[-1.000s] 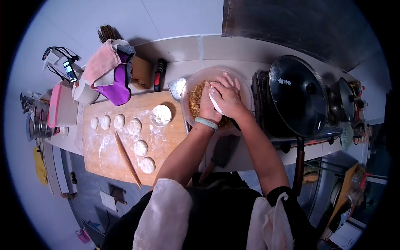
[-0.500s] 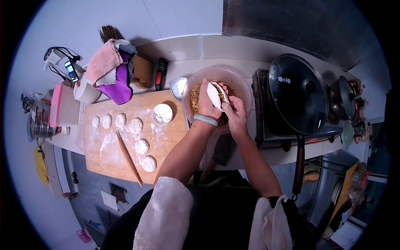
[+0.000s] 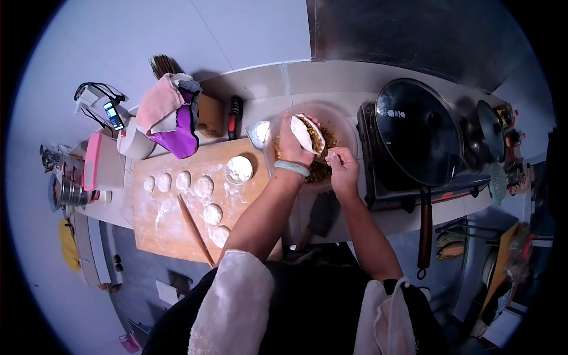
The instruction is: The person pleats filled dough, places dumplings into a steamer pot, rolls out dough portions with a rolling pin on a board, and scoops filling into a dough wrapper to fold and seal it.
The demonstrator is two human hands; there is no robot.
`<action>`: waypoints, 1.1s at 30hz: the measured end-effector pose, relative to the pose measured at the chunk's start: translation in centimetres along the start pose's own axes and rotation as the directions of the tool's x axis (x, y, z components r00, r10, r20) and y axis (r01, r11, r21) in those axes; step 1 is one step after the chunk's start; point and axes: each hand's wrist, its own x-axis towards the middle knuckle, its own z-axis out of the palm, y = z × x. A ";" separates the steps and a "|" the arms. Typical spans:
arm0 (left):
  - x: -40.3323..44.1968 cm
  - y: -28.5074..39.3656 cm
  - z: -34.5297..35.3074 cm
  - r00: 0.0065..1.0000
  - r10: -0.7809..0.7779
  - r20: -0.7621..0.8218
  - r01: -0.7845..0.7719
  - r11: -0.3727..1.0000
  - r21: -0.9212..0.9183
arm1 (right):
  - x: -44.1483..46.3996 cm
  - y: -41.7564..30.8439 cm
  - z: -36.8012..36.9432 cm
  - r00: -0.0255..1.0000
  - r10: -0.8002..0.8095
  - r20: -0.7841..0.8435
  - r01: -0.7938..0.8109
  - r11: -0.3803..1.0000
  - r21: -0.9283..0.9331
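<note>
My left hand (image 3: 290, 144), with a pale green bangle (image 3: 292, 168) at the wrist, cradles a folded dough wrapper (image 3: 303, 135). The wrapper gapes along one side, showing brownish chopped filling (image 3: 317, 142) inside. Both are above a translucent plastic bowl (image 3: 350, 131) that holds more of the filling. My right hand (image 3: 344, 171) is just to the right of the wrapper, apart from it, over the bowl's near right edge. Its thumb and fingertips are pinched together; whatever is between them is too small to make out.
A floured wooden board (image 3: 163, 222) on the left carries several dough pieces (image 3: 204, 186), a rolling pin (image 3: 195, 229) and a flour bowl (image 3: 251, 173). A cleaver (image 3: 323, 214) lies near the counter's front edge. On the right, a lidded pan (image 3: 417, 139) sits on the stove.
My right hand has drawn away from the wrapper, down and to the right, its fingers now pinched. My left hand still holds the wrapper, which shows more filling. The camera view has shifted slightly.
</note>
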 end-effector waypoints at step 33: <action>-0.1 0.9 -0.5 0.998 0.042 -0.043 -0.044 0.998 -0.052 | -0.3 -2.4 3.0 0.984 -0.178 0.001 0.175 0.964 -0.199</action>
